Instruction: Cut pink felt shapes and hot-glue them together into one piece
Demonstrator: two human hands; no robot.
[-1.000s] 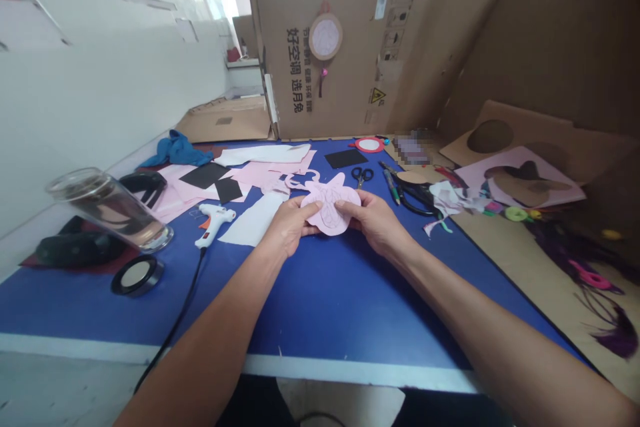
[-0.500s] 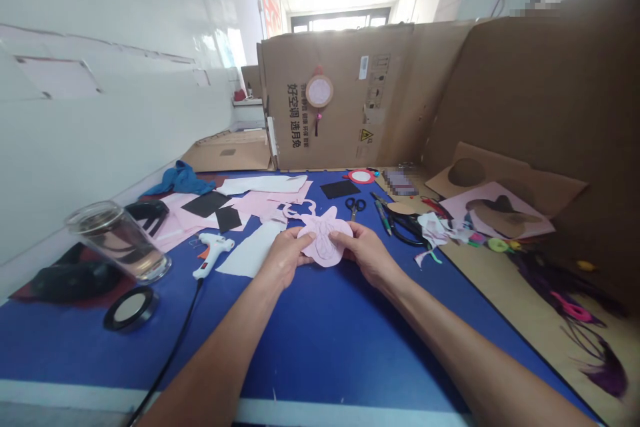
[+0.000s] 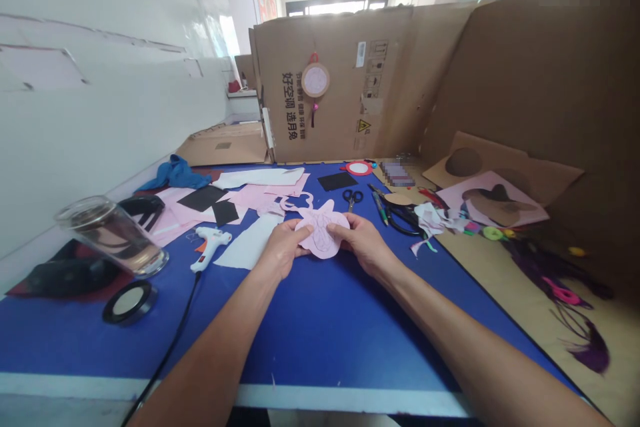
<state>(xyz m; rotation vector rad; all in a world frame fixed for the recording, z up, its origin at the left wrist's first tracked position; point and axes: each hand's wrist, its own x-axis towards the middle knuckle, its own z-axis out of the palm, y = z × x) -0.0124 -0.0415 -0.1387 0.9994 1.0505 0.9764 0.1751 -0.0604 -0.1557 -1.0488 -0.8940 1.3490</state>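
Observation:
A pink paper cutout (image 3: pixel 323 240) with a rounded, lobed outline and crumpled or layered paper at its middle is held above the blue table. My left hand (image 3: pixel 285 245) pinches its left edge, thumb on top and fingers behind. On the opposite edge, my right hand (image 3: pixel 364 240) grips it the same way. Just beyond it lies a curly pink paper scrap (image 3: pixel 299 203). Black-handled scissors (image 3: pixel 353 197) rest a little past my right hand. Left of my hands are a torn white sheet (image 3: pixel 245 247) and a white glue gun (image 3: pixel 210 248).
At the left stand a glass of liquid (image 3: pixel 115 237) and a roll of tape (image 3: pixel 127 302). Pink sheets (image 3: pixel 270 195) and black pieces (image 3: pixel 337 181) lie farther back. Pliers (image 3: pixel 404 221), purple tassels (image 3: pixel 590 350) and cut cardboard (image 3: pixel 520 159) are on the right. A cardboard wall (image 3: pixel 390 80) closes the back.
The view has shifted slightly, so everything sits a little higher and farther left. Both hands keep hold of the pink cutout, the thumbs shifting slightly on it.

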